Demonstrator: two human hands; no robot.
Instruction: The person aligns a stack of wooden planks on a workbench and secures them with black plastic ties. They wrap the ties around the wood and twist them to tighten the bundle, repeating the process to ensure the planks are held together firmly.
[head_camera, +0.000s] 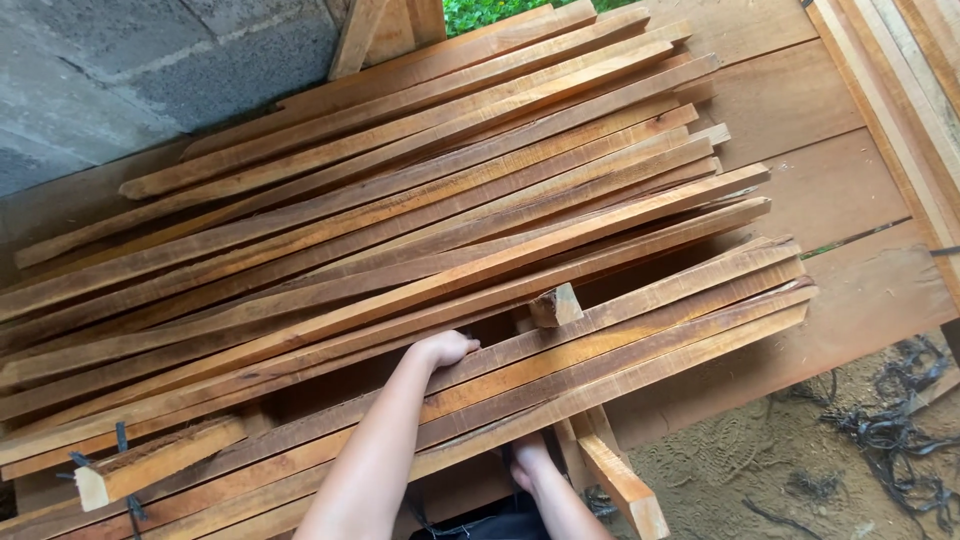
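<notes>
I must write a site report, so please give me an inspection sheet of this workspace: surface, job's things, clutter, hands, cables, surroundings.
Surface: wide wooden boards form a platform under the stack.
Job's things: long wooden slats piled roughly parallel, ends uneven; a short wood block lies among them.
Clutter: dark tangled scraps on the sandy ground.
Hands: left hand reaches into a gap between slats, fingers hidden; right hand sits at the underside of the nearest slats, grip not clear.
Cables: black straps near an offcut.
Surroundings: grey block wall, green plants.
</notes>
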